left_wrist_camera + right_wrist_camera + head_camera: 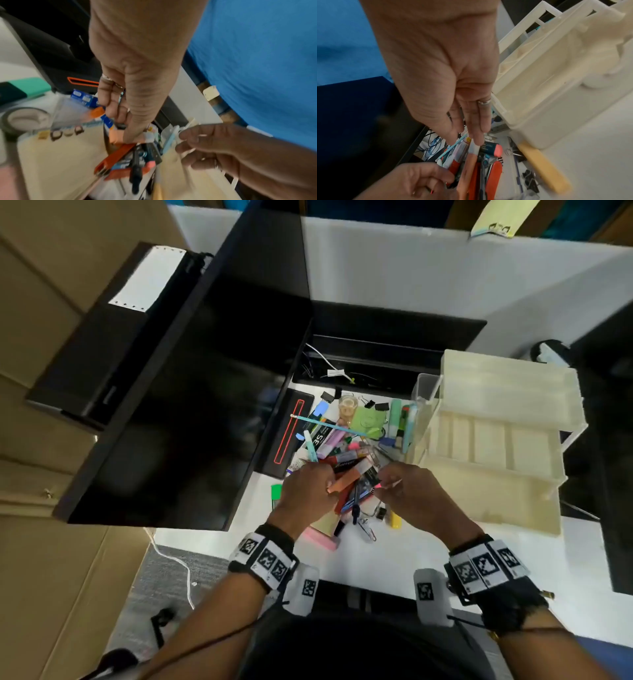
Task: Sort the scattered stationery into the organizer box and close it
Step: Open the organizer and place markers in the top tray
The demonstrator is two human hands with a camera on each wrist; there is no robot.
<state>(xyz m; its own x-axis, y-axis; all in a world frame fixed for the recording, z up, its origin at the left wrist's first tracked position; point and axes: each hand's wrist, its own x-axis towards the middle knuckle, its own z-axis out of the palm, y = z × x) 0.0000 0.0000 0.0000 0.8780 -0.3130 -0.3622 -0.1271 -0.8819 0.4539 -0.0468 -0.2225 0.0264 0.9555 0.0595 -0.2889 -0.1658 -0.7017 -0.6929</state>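
White tabletop (pixel 394 556) in an office cubicle, white partition wall beyond the hands, cardboard boxes off to the left. Large black monitor (pixel 191 392) lies left of the left hand, crowding that side. Black cable tray (pixel 376 364) past the pile, at the tabletop's far edge.

Stationery pile (pixel 346 440) sits just ahead of and under both hands: highlighters, pens, binder clips, tape roll, green sticky notes. Pink eraser (pixel 323 537) and yellow highlighter (pixel 394 520) lie nearest the wrists.

Left hand (pixel 308 491) has fingers curled around an orange highlighter (pixel 346 479), also gripping a light-blue pen (pixel 310 448) that sticks out forward. Right hand (pixel 411 491) pinches a thin white stick-like item (pixel 390 483) with a pink tip between thumb and fingers; what it is, cannot tell. The two hands are close together, nearly touching over the pile.

Organizer box (pixel 496 446), cream plastic, stands open just right of the right hand, tiered trays fanned out, compartments showing bare. Clear container (pixel 426 395) touches its far-left corner.

Open tabletop only near the wrists and in front of the box; dark object right of the box limits that edge.
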